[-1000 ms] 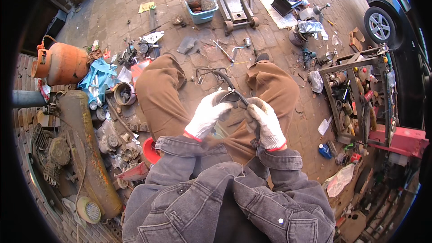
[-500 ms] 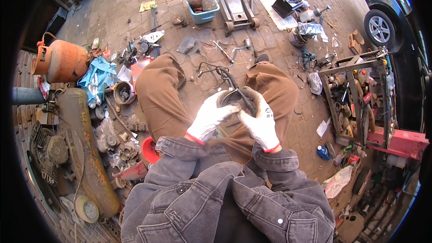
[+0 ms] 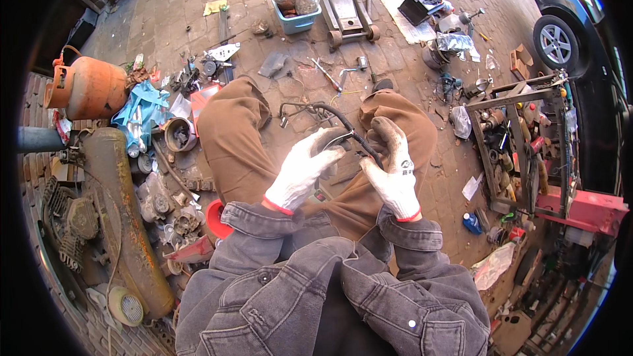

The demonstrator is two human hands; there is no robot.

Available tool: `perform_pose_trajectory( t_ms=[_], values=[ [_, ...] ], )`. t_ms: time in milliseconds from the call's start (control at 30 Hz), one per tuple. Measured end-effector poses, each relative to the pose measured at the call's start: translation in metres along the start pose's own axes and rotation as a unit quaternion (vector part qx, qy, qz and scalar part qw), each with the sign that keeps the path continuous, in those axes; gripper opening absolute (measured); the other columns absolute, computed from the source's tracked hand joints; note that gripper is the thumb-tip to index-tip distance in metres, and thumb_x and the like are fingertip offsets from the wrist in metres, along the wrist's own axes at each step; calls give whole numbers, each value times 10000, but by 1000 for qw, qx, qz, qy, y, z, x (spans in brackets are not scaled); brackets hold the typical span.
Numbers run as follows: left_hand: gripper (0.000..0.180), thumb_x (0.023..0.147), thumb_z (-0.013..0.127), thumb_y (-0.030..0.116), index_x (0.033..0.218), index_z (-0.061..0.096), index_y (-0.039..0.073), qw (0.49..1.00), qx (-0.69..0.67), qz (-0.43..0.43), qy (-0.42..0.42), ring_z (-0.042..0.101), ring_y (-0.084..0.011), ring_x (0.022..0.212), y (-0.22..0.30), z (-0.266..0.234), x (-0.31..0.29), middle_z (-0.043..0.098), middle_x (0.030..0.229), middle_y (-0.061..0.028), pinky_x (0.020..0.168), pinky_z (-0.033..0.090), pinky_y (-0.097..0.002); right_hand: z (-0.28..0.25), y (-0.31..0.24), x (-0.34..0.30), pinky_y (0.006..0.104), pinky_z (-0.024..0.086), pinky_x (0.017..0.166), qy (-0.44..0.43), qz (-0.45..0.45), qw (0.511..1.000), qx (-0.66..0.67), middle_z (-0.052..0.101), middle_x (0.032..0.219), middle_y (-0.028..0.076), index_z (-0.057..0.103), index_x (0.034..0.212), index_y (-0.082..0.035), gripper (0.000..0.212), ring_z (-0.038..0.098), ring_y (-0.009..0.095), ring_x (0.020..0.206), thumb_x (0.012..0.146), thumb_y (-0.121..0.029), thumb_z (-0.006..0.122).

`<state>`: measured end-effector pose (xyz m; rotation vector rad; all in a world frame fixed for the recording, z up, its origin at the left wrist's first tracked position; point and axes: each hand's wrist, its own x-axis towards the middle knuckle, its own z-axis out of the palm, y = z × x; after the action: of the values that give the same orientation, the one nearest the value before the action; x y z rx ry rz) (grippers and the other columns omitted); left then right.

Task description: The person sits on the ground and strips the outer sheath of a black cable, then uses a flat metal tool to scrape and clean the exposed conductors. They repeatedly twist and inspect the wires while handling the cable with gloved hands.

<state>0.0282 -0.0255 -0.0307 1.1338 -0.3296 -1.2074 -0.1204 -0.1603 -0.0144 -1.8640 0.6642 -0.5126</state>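
Note:
Between my knees a dark wiring harness [image 3: 343,120] in ribbed black tubing is held up, its thinner wires and small connectors reaching off to the left. My left hand [image 3: 304,168], in a white work glove with dirty grey fingers, is closed on a thin pale strand [image 3: 336,138] that meets the harness. In a matching glove, my right hand [image 3: 394,175] has thumb and fingers closed around the tubing's lower end. What lies inside the right palm is hidden.
A floor jack [image 3: 343,6] and a blue bin [image 3: 296,21] stand ahead. On the left are an orange gas cylinder [image 3: 99,89], a rusty tank [image 3: 122,217] and a red bowl [image 3: 216,219]. A metal rack [image 3: 521,109] of parts stands right, near a dark car [image 3: 580,33].
My hands have drawn apart, the right one shifting right and the left one slightly left. The harness now stretches more openly between them, its tubing curving toward my right hand.

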Motion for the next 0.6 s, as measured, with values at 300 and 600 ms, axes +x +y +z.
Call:
perform_pose_trajectory(
  t_ms=[300, 600],
  values=[
    [463, 972, 621, 113, 1408, 521, -7, 990, -136, -29, -19, 611, -74, 730, 3, -4, -3, 701, 1106, -72, 595, 471, -186, 0, -6, 3, 381, 450, 1090, 24, -25, 985, -169, 519, 1406, 157, 483, 1440, -7, 765, 536, 274, 1297, 743, -67, 794],
    [493, 986, 604, 93, 1446, 462, -10, 997, -70, 8, 22, 700, -158, 1029, -9, -4, 2, 660, 1230, -110, 667, 573, -195, 1, -9, -2, 386, 411, 1130, -14, 32, 997, 69, 515, 1442, 140, 473, 1443, 4, 767, 519, 254, 1326, 760, -69, 816]
  ],
)
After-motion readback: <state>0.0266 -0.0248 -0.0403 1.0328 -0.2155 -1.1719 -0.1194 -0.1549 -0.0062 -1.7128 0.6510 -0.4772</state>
